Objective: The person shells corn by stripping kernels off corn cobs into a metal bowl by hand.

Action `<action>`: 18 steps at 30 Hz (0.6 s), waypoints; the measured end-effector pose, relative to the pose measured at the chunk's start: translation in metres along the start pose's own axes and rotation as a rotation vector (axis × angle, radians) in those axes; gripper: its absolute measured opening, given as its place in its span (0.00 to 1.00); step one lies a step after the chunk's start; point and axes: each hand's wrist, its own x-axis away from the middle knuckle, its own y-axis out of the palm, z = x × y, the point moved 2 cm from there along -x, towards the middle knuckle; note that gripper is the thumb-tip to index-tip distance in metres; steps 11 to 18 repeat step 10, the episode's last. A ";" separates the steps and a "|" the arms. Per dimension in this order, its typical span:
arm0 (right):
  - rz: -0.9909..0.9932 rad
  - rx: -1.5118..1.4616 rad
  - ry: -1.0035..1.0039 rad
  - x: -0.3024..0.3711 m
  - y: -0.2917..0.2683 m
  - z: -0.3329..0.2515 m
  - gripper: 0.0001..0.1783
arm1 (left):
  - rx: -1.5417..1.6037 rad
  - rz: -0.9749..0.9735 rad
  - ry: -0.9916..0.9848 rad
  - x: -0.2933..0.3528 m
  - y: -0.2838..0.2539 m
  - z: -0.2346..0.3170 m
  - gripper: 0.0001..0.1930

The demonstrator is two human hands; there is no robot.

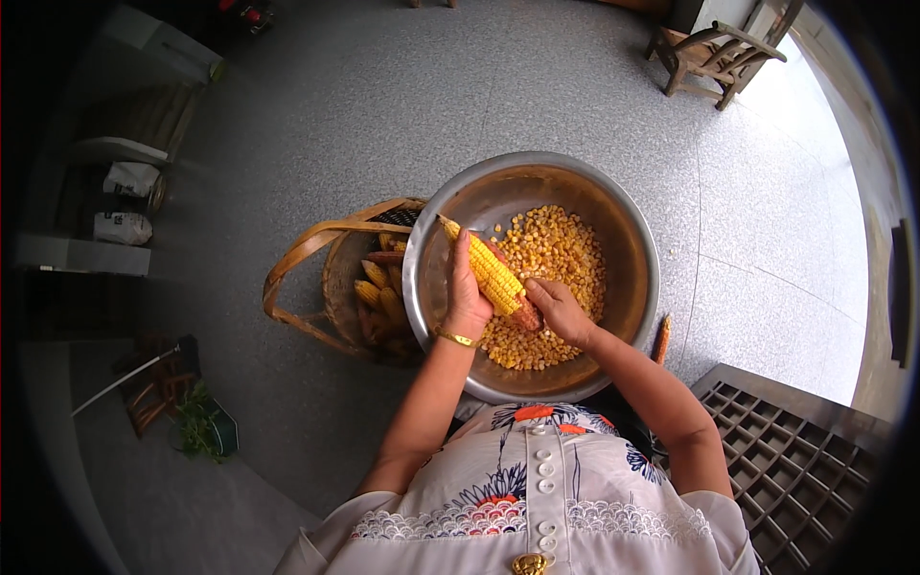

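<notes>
A yellow corn cob (495, 278) slants across the large metal basin (436, 216), its pointed tip toward the upper left. Fingers of my left hand (468, 292) are wrapped round its left side. My right hand (563, 309) is closed at its lower end, thumb pressed against the kernels. Reddish bare cob shows at that lower end and along the upper right side. Loose corn kernels (565, 251) lie heaped on the basin's floor under both hands.
Left of the basin stands a woven basket (335, 278) with a tall handle, holding several corn cobs (374, 273). A bare cob (662, 340) lies on the floor at right. A dark grid rack (795, 450) is at lower right, a wooden chair (709, 59) at upper right.
</notes>
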 end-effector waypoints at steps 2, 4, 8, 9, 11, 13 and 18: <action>-0.008 0.074 -0.019 -0.001 -0.001 -0.002 0.23 | -0.009 -0.014 -0.006 0.001 0.000 0.000 0.13; -0.015 0.150 -0.039 0.001 -0.002 -0.011 0.23 | 0.009 0.009 -0.009 0.000 -0.003 -0.001 0.13; -0.162 -0.068 0.124 0.008 -0.002 -0.027 0.26 | -0.012 0.012 0.004 0.000 -0.002 0.001 0.13; -0.228 0.003 0.042 0.008 -0.002 -0.029 0.28 | 0.020 0.009 0.004 0.000 -0.003 0.000 0.14; -0.229 0.003 0.042 0.008 -0.002 -0.030 0.28 | 0.052 0.009 0.007 -0.001 -0.004 0.001 0.14; -0.229 0.003 0.042 0.008 -0.002 -0.030 0.28 | 0.052 0.009 0.007 -0.001 -0.004 0.001 0.14; -0.229 0.003 0.042 0.008 -0.002 -0.030 0.28 | 0.052 0.009 0.007 -0.001 -0.004 0.001 0.14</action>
